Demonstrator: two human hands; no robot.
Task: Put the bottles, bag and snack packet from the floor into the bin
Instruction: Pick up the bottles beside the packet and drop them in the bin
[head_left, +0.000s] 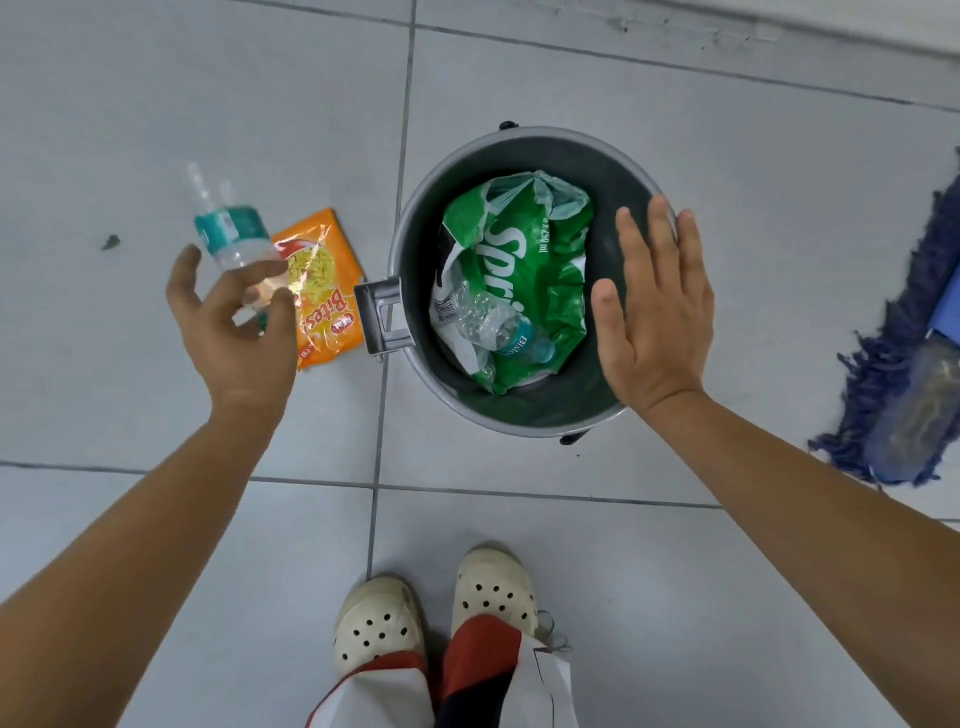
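A grey round bin (410, 228) stands on the tiled floor. Inside it lie a green Sprite bag (519, 244) and a crushed clear bottle (493, 325) with a teal label. My left hand (236, 332) is left of the bin, its fingertips closed on the lower end of a clear bottle with a teal label (228, 228) that points up and away. Under that hand, an orange snack packet (324, 280) lies flat on the floor beside the bin's handle (384, 322). My right hand (654, 312) hovers flat, fingers spread, over the bin's right rim, holding nothing.
A blue mop head (904, 374) lies on the floor to the right of the bin. My feet in white clogs (436, 618) stand just in front of the bin. A small dark speck (110, 242) sits at the far left. A wall base runs along the top right.
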